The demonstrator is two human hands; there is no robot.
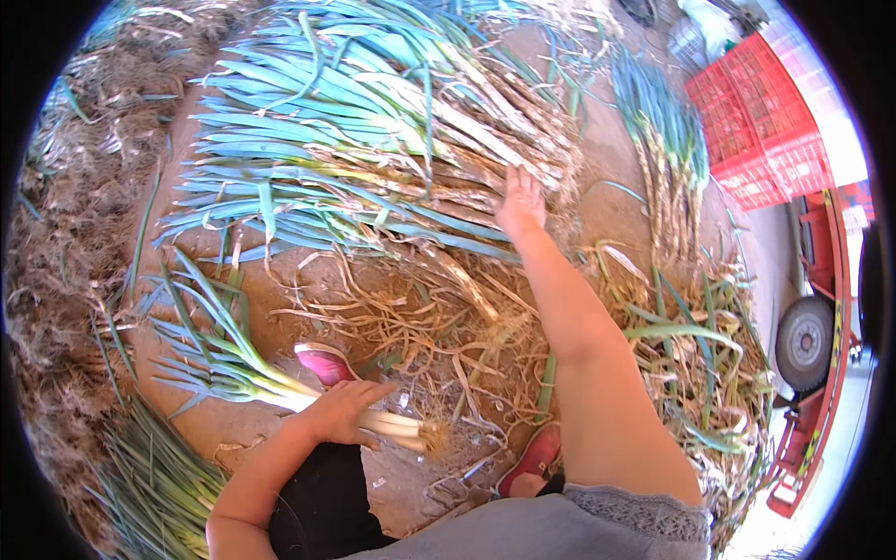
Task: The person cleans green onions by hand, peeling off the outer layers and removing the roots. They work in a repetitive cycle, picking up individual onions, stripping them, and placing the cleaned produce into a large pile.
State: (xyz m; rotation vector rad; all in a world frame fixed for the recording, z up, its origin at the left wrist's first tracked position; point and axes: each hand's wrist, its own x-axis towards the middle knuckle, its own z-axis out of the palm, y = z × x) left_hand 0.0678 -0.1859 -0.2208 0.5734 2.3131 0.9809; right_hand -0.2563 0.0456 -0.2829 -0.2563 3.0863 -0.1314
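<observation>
My left hand (337, 414) is closed around a small bunch of cleaned green onions (294, 396). Their white stems and trimmed-looking roots point right, while the leaves fan out to the left. At arm's length, my right hand (522, 204) rests with extended fingers on the root end of a broad pile of uncleaned green onions (392, 133). The fingertips touch a pale stem there; no stalk can be seen gripped. Brown dry skins cover many stems in this pile. One loose dirty stalk (462, 280) lies just below it.
Peeled dry leaves (392, 308) litter the ground, with a thicker heap (700, 371) at right. More onions stand as a bundle (665, 154) near red plastic crates (763, 119). A red cart's wheel (805, 343) is far right. Rooty onion stacks (77, 231) line the left; cleaned onions (161, 483) lie below.
</observation>
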